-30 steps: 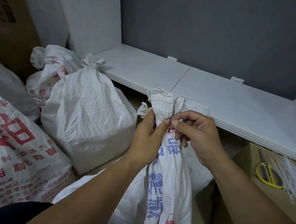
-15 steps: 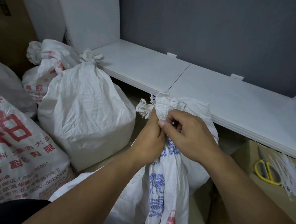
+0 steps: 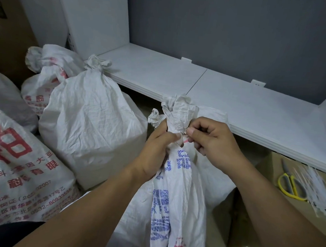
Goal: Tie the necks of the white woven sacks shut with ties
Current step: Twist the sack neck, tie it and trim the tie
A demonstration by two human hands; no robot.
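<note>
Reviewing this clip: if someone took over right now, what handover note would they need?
Left hand grips the gathered neck of the blue-printed sack. Right hand pinches that neck's front; a tie there is too thin to confirm.
Done: plain white sack on the person's left looks tied.
Left to do: secure this neck. Spare ties and yellow scissors lie on the box at right.

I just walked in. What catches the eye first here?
Centre: the left hand grips the gathered neck of a blue-printed sack, while the right hand pinches what looks like a thin tie there. To the left stands a tied sack; at the right edge lie yellow scissors.
</note>
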